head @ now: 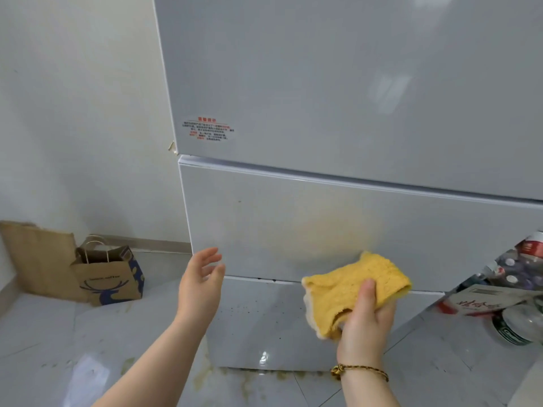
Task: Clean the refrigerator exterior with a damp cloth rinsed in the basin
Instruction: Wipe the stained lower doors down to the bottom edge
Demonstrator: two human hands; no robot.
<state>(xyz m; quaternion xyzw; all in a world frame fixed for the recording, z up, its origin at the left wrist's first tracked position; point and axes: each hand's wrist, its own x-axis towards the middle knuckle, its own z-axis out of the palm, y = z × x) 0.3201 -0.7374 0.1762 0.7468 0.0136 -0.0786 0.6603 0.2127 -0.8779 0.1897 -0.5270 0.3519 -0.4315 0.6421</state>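
A pale grey refrigerator [338, 98] fills most of the view, with an upper door, a middle drawer front and a lower drawer front that has dark specks on it. A red-printed label sticks near the upper door's lower left corner. My right hand [364, 321] grips a yellow cloth [352, 289] held against the seam between the middle and lower fronts. My left hand [199, 286] hovers open, fingers spread, by the fridge's left edge, touching nothing. No basin is in view.
A brown paper bag [108, 277] with a blue print stands on the tiled floor at the left, next to flat cardboard [41, 257] leaning on the wall. Bottles, a packet and bowls [505, 292] are piled at the right. Yellowish stains mark the floor below the fridge.
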